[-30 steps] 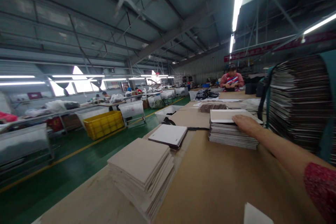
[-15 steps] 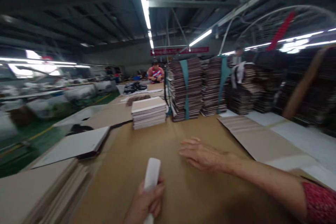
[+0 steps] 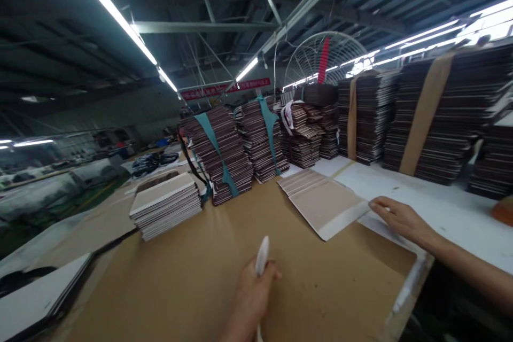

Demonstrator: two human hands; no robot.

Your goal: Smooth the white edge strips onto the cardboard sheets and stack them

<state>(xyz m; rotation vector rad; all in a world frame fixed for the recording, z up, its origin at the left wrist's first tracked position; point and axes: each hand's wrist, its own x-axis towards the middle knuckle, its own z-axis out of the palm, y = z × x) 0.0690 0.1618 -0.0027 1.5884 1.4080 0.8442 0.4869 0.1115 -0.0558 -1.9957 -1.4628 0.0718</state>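
My left hand (image 3: 252, 296) is closed round a flat white stick with a rounded end (image 3: 262, 256), which points up and away over the brown tabletop (image 3: 192, 272). To the right, my right hand (image 3: 401, 219) pinches the near right corner of a beige panel (image 3: 324, 200) with a pale band along its near edge. The panel's near corner hangs over the brown surface, and several sheets seem to be fanned at its far end. Whether it is lifted clear all along, I cannot tell.
A stack of beige and white panels (image 3: 166, 206) stands at the left. Tall dark stacks tied with teal strips (image 3: 218, 155) rise behind the tabletop. More strapped stacks (image 3: 428, 117) line a white table (image 3: 401, 184) at right, with a large fan (image 3: 326, 59) behind.
The view has swung right. My right hand has left the brown tabletop and taken hold of the beige panel's corner. My left hand still holds the white stick, now turned more edge-on.
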